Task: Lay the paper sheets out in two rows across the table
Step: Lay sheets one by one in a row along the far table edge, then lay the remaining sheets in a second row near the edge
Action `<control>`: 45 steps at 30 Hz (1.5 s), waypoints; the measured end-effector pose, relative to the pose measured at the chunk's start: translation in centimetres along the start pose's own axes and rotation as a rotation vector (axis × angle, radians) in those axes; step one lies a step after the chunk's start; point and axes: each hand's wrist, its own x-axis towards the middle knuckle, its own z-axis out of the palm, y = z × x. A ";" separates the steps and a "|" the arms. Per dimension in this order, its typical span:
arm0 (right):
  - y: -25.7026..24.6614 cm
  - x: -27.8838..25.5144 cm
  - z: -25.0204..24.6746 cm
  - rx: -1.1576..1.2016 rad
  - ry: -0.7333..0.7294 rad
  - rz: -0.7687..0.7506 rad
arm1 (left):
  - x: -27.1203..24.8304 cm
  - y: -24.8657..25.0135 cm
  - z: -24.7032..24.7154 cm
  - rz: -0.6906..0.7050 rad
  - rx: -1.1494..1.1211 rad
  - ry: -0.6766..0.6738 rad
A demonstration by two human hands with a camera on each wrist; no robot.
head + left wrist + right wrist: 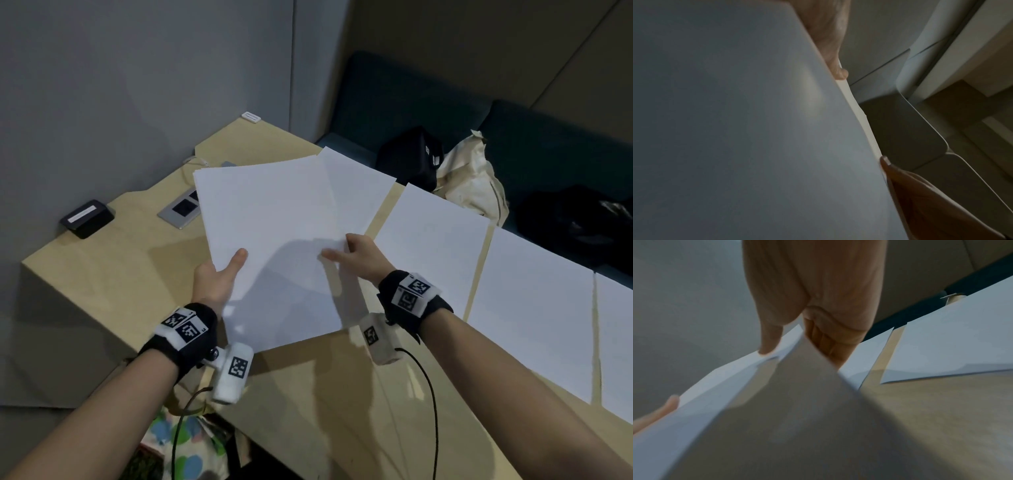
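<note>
A stack of white paper sheets (270,233) hangs tilted above the pale wooden table (102,274). My left hand (233,270) grips its near left edge, thumb on top. My right hand (339,251) pinches the right edge. In the right wrist view the thumb (770,337) lies on top of a sheet (797,402) and the other fingers (828,345) curl under it. The stack's shaded underside (735,129) fills the left wrist view. Single sheets lie in a row along the far edge: one (359,185) partly under the stack, then two more (435,246) (534,308) to the right.
A black box (87,218), a socket plate (181,209) and a small white item (251,117) sit at the table's left and back. Beyond the far edge, a teal sofa (531,137) holds a black bag (411,157) and a cream cloth bag (476,181).
</note>
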 end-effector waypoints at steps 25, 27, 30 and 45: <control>4.3 -11.1 -0.3 0.501 0.554 0.163 | -2.1 -0.3 1.5 -0.038 0.008 -0.321; 4.3 -11.8 -0.1 0.536 0.569 0.165 | -2.3 -0.4 1.3 -0.047 0.011 -0.320; 4.5 -12.6 0.1 0.563 0.597 0.157 | -2.3 -0.6 1.0 -0.044 0.032 -0.313; 7.1 -15.1 -1.2 0.705 0.763 0.198 | 1.7 -3.5 -6.0 0.130 0.758 -0.058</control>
